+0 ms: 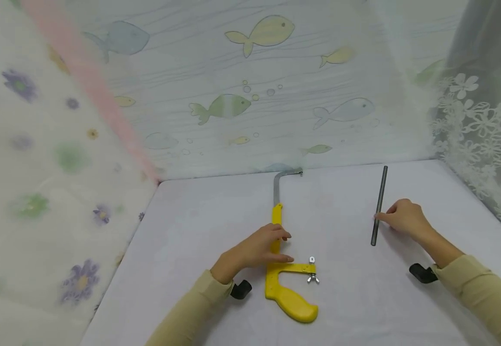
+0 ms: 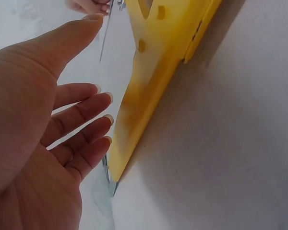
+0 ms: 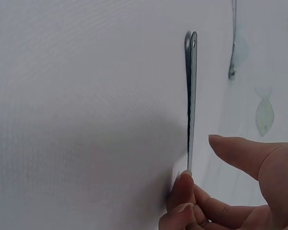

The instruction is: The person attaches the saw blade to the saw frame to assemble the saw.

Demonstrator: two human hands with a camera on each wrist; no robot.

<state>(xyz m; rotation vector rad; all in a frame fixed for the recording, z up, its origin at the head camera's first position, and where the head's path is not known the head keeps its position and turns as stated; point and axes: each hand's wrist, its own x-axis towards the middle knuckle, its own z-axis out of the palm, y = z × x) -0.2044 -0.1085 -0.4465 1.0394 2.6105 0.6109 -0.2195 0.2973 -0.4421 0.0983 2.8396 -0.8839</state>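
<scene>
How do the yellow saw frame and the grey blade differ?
The saw frame is mostly yellow; the blade is grey. The frame is longer, with bends and a handle; the blade is a straight, narrow strip. The frame is by the left hand; the blade, by the right hand. Both show grey metal.

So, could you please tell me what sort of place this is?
Probably a makeshift tabletop workspace, perhaps in a home: a white-covered table, a fish-patterned backdrop behind it, and a yellow hacksaw frame lying on the cover.
</scene>
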